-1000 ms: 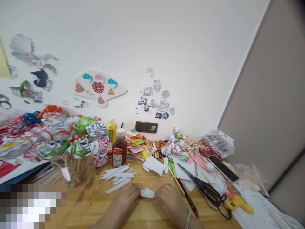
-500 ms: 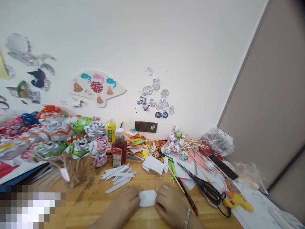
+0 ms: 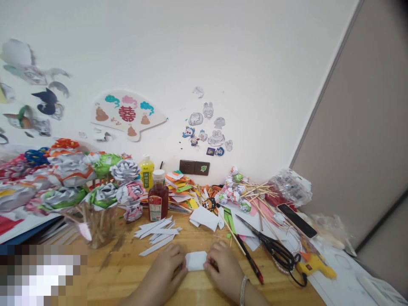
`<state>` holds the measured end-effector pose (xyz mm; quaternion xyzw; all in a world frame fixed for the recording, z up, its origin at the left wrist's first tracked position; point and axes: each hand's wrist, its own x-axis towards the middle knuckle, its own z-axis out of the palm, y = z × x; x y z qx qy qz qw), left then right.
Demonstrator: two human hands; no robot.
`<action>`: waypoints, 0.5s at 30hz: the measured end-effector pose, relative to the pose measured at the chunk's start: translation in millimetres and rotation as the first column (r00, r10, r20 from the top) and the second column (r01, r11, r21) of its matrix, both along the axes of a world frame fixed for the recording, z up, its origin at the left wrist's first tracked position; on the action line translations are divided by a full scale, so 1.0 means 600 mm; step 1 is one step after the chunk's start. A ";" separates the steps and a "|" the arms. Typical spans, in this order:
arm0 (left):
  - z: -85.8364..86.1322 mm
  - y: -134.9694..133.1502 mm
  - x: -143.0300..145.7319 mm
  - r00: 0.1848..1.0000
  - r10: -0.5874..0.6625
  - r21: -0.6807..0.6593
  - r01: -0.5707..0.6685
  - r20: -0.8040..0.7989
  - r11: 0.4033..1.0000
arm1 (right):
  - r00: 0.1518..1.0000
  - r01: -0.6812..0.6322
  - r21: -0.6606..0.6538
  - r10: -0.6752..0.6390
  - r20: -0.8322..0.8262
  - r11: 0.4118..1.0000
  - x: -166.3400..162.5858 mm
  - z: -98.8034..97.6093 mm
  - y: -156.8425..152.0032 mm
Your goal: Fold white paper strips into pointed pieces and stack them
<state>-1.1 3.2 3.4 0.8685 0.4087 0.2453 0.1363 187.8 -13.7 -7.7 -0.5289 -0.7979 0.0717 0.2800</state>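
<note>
A small white folded paper (image 3: pixel 196 260) lies on the wooden table (image 3: pixel 127 267) between my two hands. My left hand (image 3: pixel 165 270) presses its curled fingers on the paper's left edge. My right hand (image 3: pixel 223 268), with a bracelet at the wrist, pinches the paper's right edge. Both hands rest low on the table near its front edge.
White paper strips (image 3: pixel 157 233) lie just behind my hands. A red bottle (image 3: pixel 158 201) and yellow bottle (image 3: pixel 146 172) stand further back. Paper flowers on sticks (image 3: pixel 79 182) fill the left. Black scissors (image 3: pixel 274 248), a red pen (image 3: pixel 251 263), a glue gun (image 3: pixel 314 267) and a phone (image 3: pixel 296 220) lie right.
The paper was lifted and narrow between my fingers a second ago; now it lies flatter and wider on the table, with both hands pressing its edges.
</note>
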 end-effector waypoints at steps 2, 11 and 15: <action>-0.001 -0.002 0.002 0.999 0.034 0.000 -0.034 0.005 0.999 | 0.999 0.033 0.006 -0.033 0.027 0.999 -0.003 -0.001 0.000; -0.005 -0.007 0.014 0.979 0.196 0.084 -0.190 -0.064 0.978 | 0.981 0.119 0.005 -0.119 0.150 0.993 -0.015 0.000 0.003; -0.006 -0.007 0.016 0.970 0.224 0.110 -0.214 -0.094 0.971 | 0.977 0.137 0.033 -0.141 0.162 0.990 -0.017 -0.002 0.005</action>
